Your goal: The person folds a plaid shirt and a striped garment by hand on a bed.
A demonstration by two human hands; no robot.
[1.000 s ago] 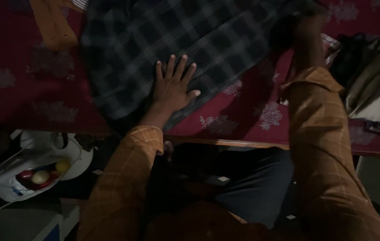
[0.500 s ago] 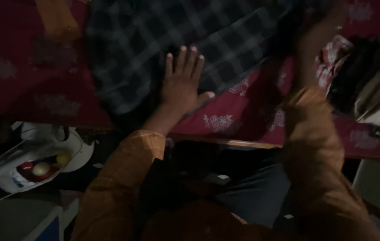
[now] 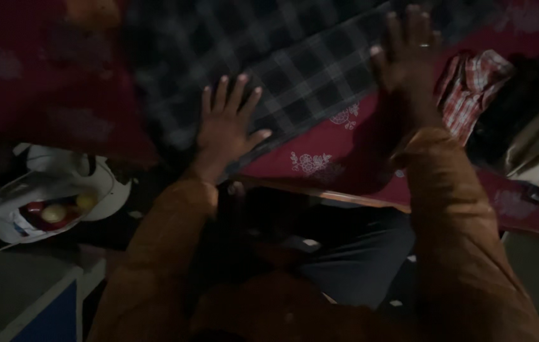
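Flat on the Plaid

Clearly soft and light, the dark checked cloth (image 3: 295, 69) lies across the maroon flowered cover (image 3: 345, 149). Left hand (image 3: 225, 130) and right hand (image 3: 409, 57) press it, fingers spread; edges look easiest to grasp.

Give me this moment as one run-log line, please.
left hand: flat on dark checked cloth | right hand: flat on cloth edge | surface: maroon flowered cover

Dark checked cloth (image 3: 295, 69) — spread flat on the maroon flowered table cover (image 3: 345, 152), slanting across it
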